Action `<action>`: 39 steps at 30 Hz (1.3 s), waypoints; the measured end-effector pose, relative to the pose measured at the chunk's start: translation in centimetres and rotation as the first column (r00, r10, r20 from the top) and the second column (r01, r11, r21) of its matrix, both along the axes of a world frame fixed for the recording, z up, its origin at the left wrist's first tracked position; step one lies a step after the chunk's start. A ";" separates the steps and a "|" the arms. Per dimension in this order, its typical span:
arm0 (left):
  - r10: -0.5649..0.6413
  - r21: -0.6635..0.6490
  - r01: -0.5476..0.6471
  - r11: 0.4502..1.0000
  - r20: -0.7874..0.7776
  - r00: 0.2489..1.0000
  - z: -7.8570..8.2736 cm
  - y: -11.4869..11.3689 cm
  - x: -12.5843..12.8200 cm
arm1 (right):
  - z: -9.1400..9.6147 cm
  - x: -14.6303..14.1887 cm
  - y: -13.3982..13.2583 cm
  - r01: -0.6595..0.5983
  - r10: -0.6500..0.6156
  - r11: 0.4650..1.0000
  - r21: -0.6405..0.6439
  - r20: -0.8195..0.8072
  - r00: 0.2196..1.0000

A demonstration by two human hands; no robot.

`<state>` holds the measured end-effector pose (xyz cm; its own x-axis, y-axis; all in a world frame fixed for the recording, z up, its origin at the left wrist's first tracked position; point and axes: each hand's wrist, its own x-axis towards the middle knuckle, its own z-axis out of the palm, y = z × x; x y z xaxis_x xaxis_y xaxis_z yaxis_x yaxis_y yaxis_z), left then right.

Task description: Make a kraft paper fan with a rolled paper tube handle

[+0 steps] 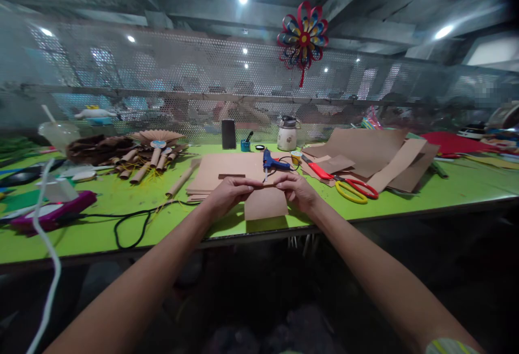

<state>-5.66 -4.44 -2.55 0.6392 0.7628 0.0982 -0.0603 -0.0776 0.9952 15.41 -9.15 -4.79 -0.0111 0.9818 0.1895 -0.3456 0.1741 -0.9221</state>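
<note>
My left hand (227,194) and my right hand (298,192) both pinch the top edge of a brown paper sheet (265,208), which hangs down over the front edge of the green table (121,208). The fingers of each hand are closed on the paper, thumbs towards each other. Just behind the hands lies a stack of brown paper sheets (227,173), with a blue glue gun (272,163) resting on its right side.
Red scissors (324,173) and yellow scissors (351,192) lie right of my hands, before loose brown card (373,154). Rolled paper tubes (141,167) and a paper fan sit at the left. A black cable (130,227) loops near the front edge. A mesh screen stands behind the table.
</note>
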 end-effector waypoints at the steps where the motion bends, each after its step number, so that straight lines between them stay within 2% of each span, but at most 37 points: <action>1: 0.002 -0.008 -0.002 1.000 0.012 1.000 0.0 0.0 -0.1 | 0.0 0.0 0.0 -0.014 0.014 1.000 -0.003 0.000 1.000; 4: -0.015 -0.038 0.018 0.999 0.079 0.997 0.0 -0.1 -0.1 | 0.0 -0.2 -0.2 -0.039 0.038 0.999 0.005 0.022 0.999; 6: -0.009 -0.028 0.011 1.000 0.067 0.998 -0.1 0.0 0.1 | 0.0 -0.2 -0.2 -0.046 0.045 0.999 0.026 0.055 0.997; 11: 0.060 0.119 -0.055 0.991 -0.041 0.997 -0.6 0.1 0.5 | -0.1 -0.4 -0.4 -0.068 0.061 0.997 0.047 0.132 0.989; 14: 0.052 0.191 -0.035 0.981 -0.084 0.995 -0.6 0.2 0.5 | -0.1 -0.4 -0.4 -0.064 0.056 0.997 0.044 0.170 0.984; 19: 0.085 0.352 0.007 0.936 -0.245 0.966 -0.8 0.5 0.4 | 0.0 -0.4 -0.6 -0.034 0.022 0.998 0.046 0.241 0.970; 22: 0.085 0.413 0.032 0.910 -0.262 0.961 -1.1 0.6 0.6 | 0.3 -0.5 -0.9 -0.065 0.045 0.996 0.064 0.276 0.960; 26: 0.068 0.435 0.041 0.900 -0.233 0.970 -1.4 0.8 0.7 | 0.0 -0.8 -0.9 -0.126 0.079 0.986 0.105 0.374 0.924; 32: 0.078 0.437 0.036 0.899 -0.240 0.968 -1.2 0.6 0.7 | -1.0 -1.2 -0.4 -0.035 -0.025 0.992 0.124 0.454 0.891; 39: 0.086 0.485 0.070 0.872 -0.292 0.952 -1.2 0.4 0.8 | -0.6 -1.3 -0.6 0.019 -0.086 0.990 0.138 0.499 0.863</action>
<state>-4.90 -4.07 -3.77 0.6915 0.6723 0.2643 0.2321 -0.5532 0.8001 14.09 -9.77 -5.40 -0.0867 0.9525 0.2919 0.1713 0.3029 -0.9375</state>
